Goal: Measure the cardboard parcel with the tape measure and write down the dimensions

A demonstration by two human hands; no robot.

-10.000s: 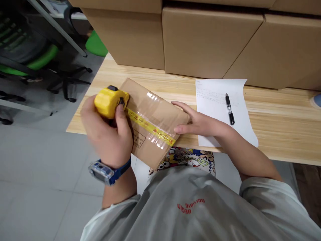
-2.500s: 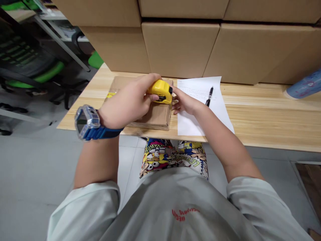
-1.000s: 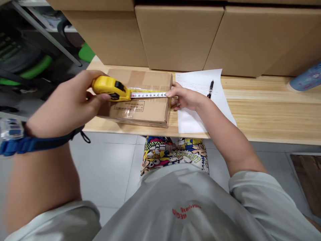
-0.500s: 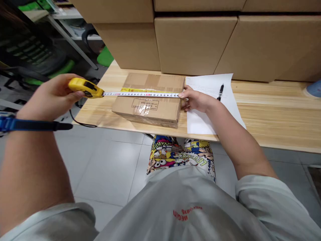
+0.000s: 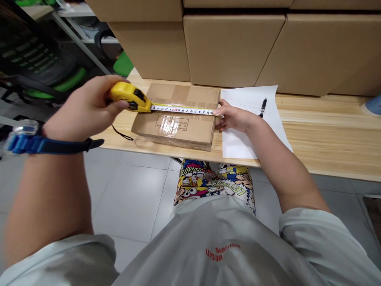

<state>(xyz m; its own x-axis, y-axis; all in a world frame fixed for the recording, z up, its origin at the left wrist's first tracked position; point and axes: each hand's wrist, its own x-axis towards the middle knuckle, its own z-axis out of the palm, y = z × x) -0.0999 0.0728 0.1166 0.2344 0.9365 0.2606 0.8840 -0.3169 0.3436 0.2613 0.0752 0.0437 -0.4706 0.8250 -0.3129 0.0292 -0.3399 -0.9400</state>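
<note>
My left hand [image 5: 92,107] is closed round a yellow tape measure [image 5: 131,97], whose case sits over the left end of a small cardboard box [image 5: 175,93]. From the case a white blade [image 5: 184,110] with black and red numbers stretches across the box top to its right edge. There my right hand [image 5: 230,117] pinches the blade's end, its other fingers against the box's right side. Clear tape and a printed label frame show on the box. A black wrist cord [image 5: 123,135] hangs from the tape measure.
Large cardboard boxes [image 5: 232,51] stand stacked along the back of the wooden table [image 5: 321,135]. Right of the small box lies a paper sheet [image 5: 238,143] with a black pen [image 5: 263,107] on it. A blue object [image 5: 373,106] is at the far right; a chair [image 5: 44,67] is at the left.
My left hand has brought the tape measure case to the right, from beyond the box's left side to over its left end. The exposed blade is shorter. My right hand has stayed put.
</note>
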